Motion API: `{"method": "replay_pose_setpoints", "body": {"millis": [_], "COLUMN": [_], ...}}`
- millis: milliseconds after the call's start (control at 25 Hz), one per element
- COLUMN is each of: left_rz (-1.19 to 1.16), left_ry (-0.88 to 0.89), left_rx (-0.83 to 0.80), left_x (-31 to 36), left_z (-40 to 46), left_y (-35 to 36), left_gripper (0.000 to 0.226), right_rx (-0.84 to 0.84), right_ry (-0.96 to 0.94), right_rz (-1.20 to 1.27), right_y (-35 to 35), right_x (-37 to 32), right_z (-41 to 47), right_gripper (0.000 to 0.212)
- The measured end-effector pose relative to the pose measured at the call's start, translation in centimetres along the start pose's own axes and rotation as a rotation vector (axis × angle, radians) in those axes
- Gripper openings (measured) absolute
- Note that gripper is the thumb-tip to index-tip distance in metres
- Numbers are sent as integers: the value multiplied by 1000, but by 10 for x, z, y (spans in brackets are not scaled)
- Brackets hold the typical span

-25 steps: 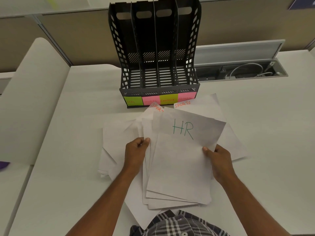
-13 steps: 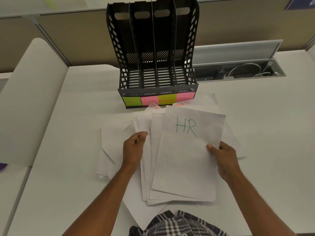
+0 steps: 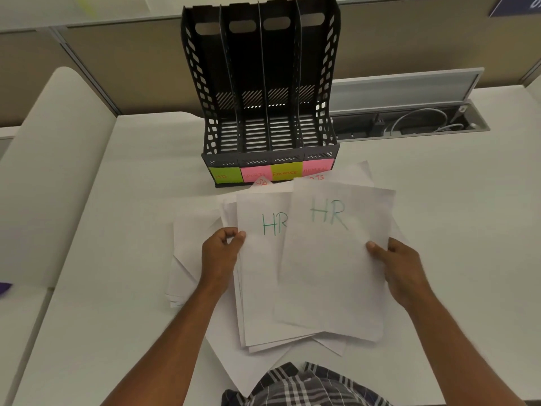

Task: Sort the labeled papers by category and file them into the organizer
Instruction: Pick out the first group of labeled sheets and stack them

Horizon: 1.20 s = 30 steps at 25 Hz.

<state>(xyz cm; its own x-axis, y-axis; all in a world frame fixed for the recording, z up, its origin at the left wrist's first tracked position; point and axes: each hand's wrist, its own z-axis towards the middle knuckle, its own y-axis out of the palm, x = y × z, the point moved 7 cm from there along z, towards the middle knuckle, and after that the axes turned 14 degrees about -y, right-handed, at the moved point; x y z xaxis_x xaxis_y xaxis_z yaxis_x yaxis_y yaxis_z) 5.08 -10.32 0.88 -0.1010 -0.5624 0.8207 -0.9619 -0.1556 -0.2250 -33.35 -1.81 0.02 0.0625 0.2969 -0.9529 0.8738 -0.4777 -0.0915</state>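
Head view, items listed left to right.

Loose pile (image 3: 193,244): unsorted white sheets fanned on the desk (image 3: 117,288), partly under the held papers; most labels hidden.

Left hand (image 3: 219,256): closed in a thumb-and-finger pinch on the left edge of a sheet marked HR (image 3: 263,273), with several more sheets stacked just beneath. Whether the pinch takes one sheet or the whole stack cannot be told. Risk: a lower sheet of another category rides along unseen and is misfiled.

Right sheet marked HR (image 3: 330,273): overlaps the left one and hides part of its lettering; lifted slightly, its top edge blurred.

Right hand (image 3: 401,271): closed on this sheet's right edge, thumb on top, fingers beneath. Risk: held by one edge only, the sheet may sag or fold as it travels to the slot, and catch on a divider.

Organizer (image 3: 260,83): black, four upright slots, all seemingly empty, standing just beyond the papers. Sticky labels along its base read HR (image 3: 224,177), SPORTS (image 3: 255,174), FINANCE (image 3: 286,172); the fourth, pink label (image 3: 318,169) is too faint to read. Risk: the HR slot is leftmost while the right hand holds the free sheet, so a cross-body reach may drag the overlapping sheet or disturb the pile. Two sheets marked in orange (image 3: 317,177) lie against the base, partly covering the labels; a wrong slot may be chosen.
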Motion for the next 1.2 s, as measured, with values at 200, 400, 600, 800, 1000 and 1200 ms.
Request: {"method": "replay_pose_setpoints", "body": {"millis": [200,400,600,800,1000,1200], "left_rz": [-113,-144,-186,-322,-93,-129], "left_ry": [-29,-148,-53,266,729,895], "left_rx": [-73,-185,-311,-380,-138,0], "left_x": [-10,-23,-8,70,142,127], "left_z": [-5,-19,-35,-69,-120,-132], "left_y": [10,21,25,13,-10,-9], "left_gripper": [19,48,41,51,44,38], "right_rx": [-134,-188,-222,-444,-353,-252], "right_ry": [-139,-72,-123,-255,-590,-748], "right_rz": [-360,-432,-271,146,136,107], "right_y": [60,83,79,85,85,92], "right_x": [1,12,-7,-72,-153,-161], "right_z": [-13,-19,-22,-20,-44,-72], "right_gripper": [19,15,28,71,41,31]}}
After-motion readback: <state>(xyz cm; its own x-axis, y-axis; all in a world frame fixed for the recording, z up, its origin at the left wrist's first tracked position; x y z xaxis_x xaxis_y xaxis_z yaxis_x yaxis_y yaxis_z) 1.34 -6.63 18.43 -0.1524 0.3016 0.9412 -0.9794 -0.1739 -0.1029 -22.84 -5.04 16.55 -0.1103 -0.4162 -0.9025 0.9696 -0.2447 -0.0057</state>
